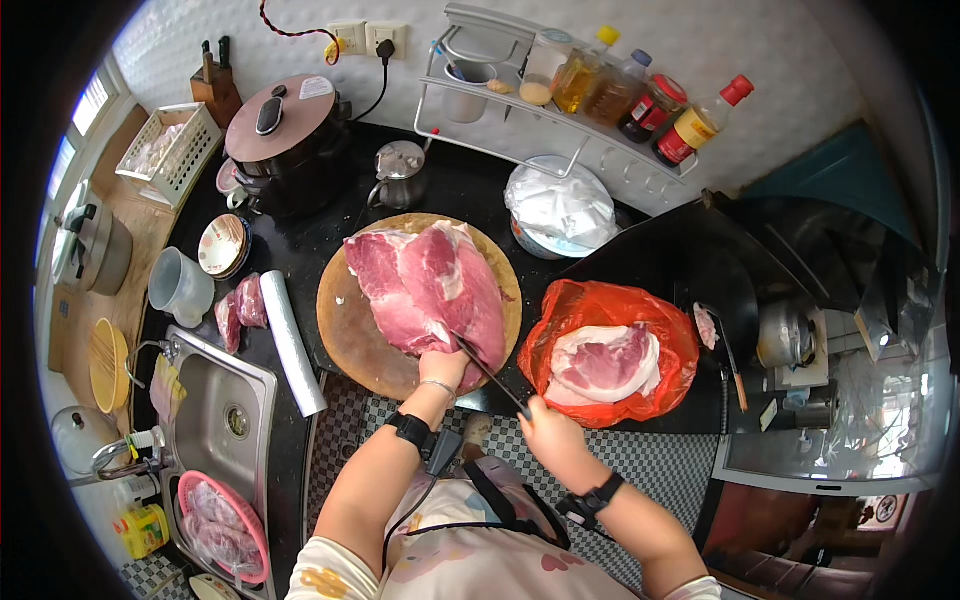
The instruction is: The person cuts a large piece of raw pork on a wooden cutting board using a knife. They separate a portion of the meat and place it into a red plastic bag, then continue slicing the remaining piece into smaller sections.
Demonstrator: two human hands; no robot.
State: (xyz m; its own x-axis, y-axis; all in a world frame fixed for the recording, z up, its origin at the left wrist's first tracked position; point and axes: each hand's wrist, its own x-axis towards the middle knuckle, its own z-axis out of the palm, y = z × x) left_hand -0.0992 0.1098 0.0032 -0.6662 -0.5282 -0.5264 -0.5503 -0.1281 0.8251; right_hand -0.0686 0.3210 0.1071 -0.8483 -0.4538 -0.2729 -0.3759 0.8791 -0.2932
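A large piece of raw meat (450,277) lies on a round wooden cutting board (341,330). At the meat's near edge my left hand (442,369) grips it, partly hiding that edge. My right hand (551,435) holds a knife (496,377) by its handle, the blade reaching left across the near end of the meat, close to my left fingers. Another slab of raw meat with white fat (607,364) rests in an open red plastic bag (559,307) to the right of the board. Small wrapped meat pieces (250,301) lie left of the board.
Beside the board lies a roll of plastic wrap or foil (293,343). A steel sink (225,397) holds a pink basket (255,555) with bagged items. Behind stand an electric pressure cooker (281,142), a metal pot (401,176) and a bowl (536,244), below a bottle rack (555,112).
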